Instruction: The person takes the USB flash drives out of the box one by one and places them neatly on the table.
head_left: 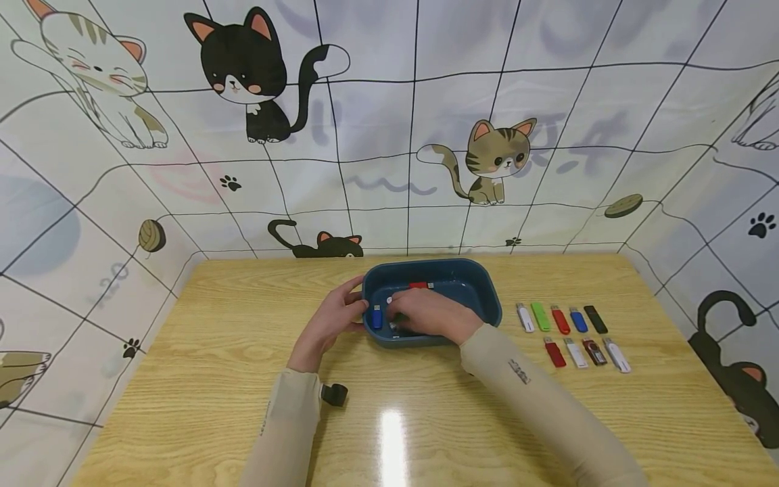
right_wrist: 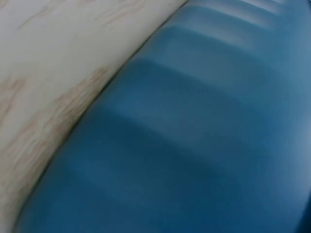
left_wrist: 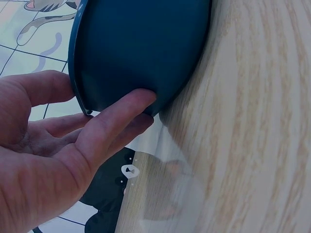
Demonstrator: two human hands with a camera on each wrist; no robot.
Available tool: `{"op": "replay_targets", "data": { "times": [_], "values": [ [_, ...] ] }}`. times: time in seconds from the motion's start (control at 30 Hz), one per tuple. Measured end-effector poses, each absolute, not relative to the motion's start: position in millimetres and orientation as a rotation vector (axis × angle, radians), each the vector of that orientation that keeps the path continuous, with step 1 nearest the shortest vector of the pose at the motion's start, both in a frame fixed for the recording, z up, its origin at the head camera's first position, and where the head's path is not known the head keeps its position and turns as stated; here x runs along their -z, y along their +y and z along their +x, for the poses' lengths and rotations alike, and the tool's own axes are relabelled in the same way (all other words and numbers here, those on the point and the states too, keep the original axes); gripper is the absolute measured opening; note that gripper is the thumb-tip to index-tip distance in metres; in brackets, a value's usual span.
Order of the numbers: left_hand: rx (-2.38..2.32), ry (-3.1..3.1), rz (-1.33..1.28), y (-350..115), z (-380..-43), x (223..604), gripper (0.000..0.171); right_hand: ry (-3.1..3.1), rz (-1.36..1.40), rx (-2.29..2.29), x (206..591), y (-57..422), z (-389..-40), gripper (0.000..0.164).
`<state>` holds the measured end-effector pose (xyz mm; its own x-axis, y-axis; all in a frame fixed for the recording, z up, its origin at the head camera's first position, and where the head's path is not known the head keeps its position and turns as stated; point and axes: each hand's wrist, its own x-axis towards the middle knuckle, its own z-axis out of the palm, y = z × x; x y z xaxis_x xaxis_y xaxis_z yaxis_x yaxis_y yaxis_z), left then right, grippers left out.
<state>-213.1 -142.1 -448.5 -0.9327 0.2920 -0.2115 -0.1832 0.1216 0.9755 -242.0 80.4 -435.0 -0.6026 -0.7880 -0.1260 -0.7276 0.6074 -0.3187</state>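
A dark blue plastic bin [head_left: 439, 341] sits near the table's back edge. My left hand [head_left: 331, 314] grips its left end; in the left wrist view the thumb is at the rim and fingers lie against the outer wall. My right hand [head_left: 426, 312] reaches down inside the bin, fingers bent downward, fingertips partly hidden; I cannot tell whether they pinch a stick. By them lie a blue USB stick [head_left: 377, 317] and small white bits. A red USB stick [head_left: 418, 285] lies behind the hand. Only the bin's side wall [right_wrist: 170, 136] and tabletop show in the right wrist view.
On the table [head_left: 243, 297] right of the bin, USB sticks lie in two rows. Among them are a green stick [head_left: 540, 316], a black stick [head_left: 596, 319], and a dark red stick [head_left: 554, 352]. A cat-printed cloth [head_left: 377, 135] hangs behind the table.
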Motion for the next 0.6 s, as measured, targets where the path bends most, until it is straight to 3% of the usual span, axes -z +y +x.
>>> {"op": "replay_targets", "data": {
  "times": [0.6],
  "values": [
    [-1.882, 2.057, 0.091, -140, -213, 449, 0.062, 2.714, -1.152, 0.644, 416, 113, -223, 0.017]
  ]
}}
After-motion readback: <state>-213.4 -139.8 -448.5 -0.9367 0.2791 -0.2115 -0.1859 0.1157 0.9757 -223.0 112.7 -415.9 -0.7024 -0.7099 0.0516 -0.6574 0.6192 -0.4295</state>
